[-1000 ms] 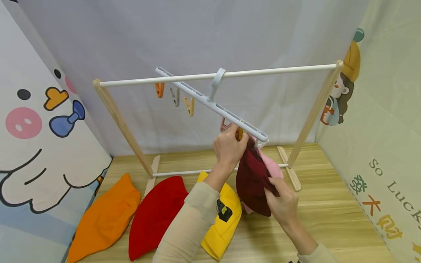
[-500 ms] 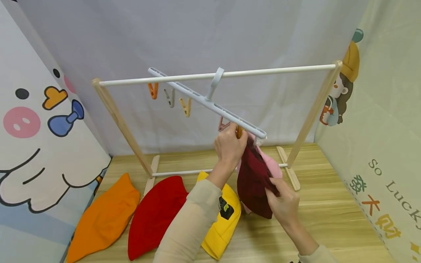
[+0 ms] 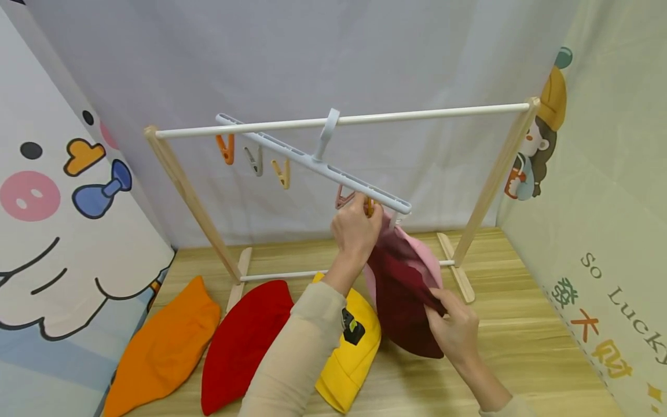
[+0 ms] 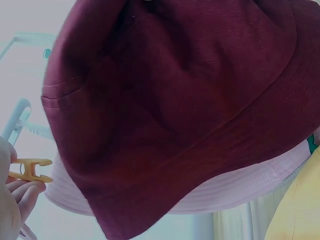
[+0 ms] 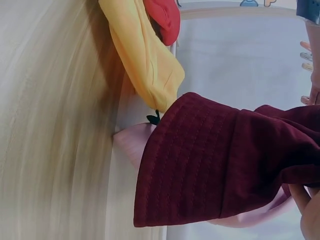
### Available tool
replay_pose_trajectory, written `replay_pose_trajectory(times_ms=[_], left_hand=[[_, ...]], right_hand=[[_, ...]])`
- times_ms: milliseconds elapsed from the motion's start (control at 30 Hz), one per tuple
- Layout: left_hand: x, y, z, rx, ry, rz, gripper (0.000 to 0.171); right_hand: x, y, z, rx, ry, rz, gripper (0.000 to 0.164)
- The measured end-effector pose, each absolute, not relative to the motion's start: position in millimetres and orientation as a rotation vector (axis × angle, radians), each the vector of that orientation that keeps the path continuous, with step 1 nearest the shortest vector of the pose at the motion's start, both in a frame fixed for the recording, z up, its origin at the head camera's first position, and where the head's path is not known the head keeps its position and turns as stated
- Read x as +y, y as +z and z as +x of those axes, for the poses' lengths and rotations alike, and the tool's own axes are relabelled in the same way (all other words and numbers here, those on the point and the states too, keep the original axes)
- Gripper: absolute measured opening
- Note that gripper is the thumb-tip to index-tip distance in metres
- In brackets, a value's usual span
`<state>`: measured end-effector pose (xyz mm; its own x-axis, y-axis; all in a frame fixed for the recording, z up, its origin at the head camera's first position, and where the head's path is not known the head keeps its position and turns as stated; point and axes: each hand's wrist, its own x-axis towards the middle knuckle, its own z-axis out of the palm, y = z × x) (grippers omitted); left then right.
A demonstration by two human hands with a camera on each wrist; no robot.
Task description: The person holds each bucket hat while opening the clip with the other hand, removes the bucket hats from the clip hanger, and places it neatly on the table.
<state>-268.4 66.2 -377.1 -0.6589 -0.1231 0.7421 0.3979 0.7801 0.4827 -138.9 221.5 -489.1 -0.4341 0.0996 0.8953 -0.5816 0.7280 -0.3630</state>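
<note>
Because the right hand has the only clear hold on the maroon hat, a slip there could drop it. That hand grips the hat's fabric; the left hand pinches an amber clip under the hanger. Hat hangs below the hanger's near end, in front of the pink hat. Can't tell for sure whether the clip touches the maroon cloth; the left wrist view is tight and the head view blocked by fingers.

Risks: biting only the edge, so the hat slides out; catching pink cloth too, since the hats overlap. The hanger sits skewed, hook over the white bar, so a downward pull could tilt or swing it.

In the way: pink hat right behind, pink clip just beside the left hand. Further out, yellow hat, red hat and orange hat lie on the desk, left of the maroon one.
</note>
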Motion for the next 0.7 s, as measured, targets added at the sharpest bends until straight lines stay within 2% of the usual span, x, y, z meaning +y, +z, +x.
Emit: replay_pose_trajectory(times_ms=[700], left_hand=[[57,-372,-268,-2.13,-0.856,-0.164,0.017]], right_hand=[[245,-500,-153,-1.96,0.693,0.315,0.021]])
